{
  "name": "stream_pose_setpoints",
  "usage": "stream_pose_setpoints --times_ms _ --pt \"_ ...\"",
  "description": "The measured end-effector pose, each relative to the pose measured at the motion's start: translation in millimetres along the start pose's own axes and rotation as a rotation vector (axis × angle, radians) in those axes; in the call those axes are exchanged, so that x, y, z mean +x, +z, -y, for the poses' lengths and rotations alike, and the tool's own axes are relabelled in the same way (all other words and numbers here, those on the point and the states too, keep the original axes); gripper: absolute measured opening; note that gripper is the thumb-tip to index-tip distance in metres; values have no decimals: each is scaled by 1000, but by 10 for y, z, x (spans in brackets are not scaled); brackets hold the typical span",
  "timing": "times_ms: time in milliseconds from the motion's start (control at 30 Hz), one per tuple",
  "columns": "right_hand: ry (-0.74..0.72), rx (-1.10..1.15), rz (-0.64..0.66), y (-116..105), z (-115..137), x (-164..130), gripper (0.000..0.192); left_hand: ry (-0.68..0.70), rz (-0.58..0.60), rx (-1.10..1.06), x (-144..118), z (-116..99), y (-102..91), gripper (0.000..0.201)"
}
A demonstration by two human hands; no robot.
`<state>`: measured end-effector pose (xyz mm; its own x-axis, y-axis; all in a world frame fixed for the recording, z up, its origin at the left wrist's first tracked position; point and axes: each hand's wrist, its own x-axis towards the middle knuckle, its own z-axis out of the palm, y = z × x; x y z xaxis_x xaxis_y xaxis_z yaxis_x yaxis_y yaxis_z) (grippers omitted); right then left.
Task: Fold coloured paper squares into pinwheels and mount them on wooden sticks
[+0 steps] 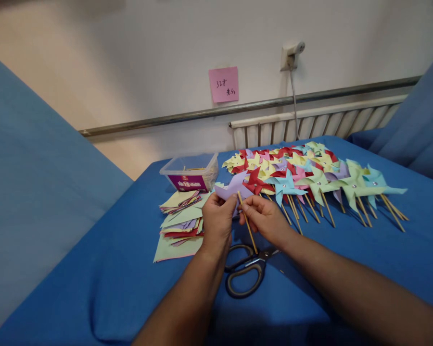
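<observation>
A purple paper pinwheel (234, 188) is pinched in my left hand (218, 215), its blades tilted up and away from me. My right hand (262, 216) is closed around the thin wooden stick (251, 234), whose top end meets the back of the paper. How stick and paper are joined is hidden by the fingers. Below the hands lie black-handled scissors (246, 283), partly opened, with the stick's lower end in front of them. To the left, beside my left hand, are stacks of coloured paper (182, 228) in green, purple, red and yellow.
Many finished-looking pinwheels (319, 182) in several colours cover the back right of the blue cloth (130, 288). A clear plastic box (189, 166) with sticks stands behind the paper. A radiator (321, 122), a pipe (187, 116) and a pink note (224, 84) are at the wall.
</observation>
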<state>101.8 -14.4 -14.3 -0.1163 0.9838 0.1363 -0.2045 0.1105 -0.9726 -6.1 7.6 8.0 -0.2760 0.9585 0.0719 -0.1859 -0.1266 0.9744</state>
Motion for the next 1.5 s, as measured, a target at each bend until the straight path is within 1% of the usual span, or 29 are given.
stream_pose_setpoints --times_ms 133,367,600,867,1033,1267,1400,1500 --pt "3 17 -4 7 -12 2 30 -3 13 -15 9 11 -8 26" --pt "38 72 -30 17 -10 7 32 -10 -6 -14 11 16 -10 27" --pt "50 83 -20 16 -11 13 31 18 22 -10 23 28 -16 26" --pt "60 115 -44 31 0 11 31 17 21 -9 33 39 -26 25" --pt "74 95 -39 36 36 -7 32 31 21 -16 35 37 -27 24" --pt "10 86 -82 51 56 -49 29 24 12 15 36 28 -38 28" --pt "28 106 -76 78 87 -85 29 39 -10 19 41 5 -35 27" --pt "20 106 -101 74 108 -91 30 49 -18 17 45 -4 -35 27"
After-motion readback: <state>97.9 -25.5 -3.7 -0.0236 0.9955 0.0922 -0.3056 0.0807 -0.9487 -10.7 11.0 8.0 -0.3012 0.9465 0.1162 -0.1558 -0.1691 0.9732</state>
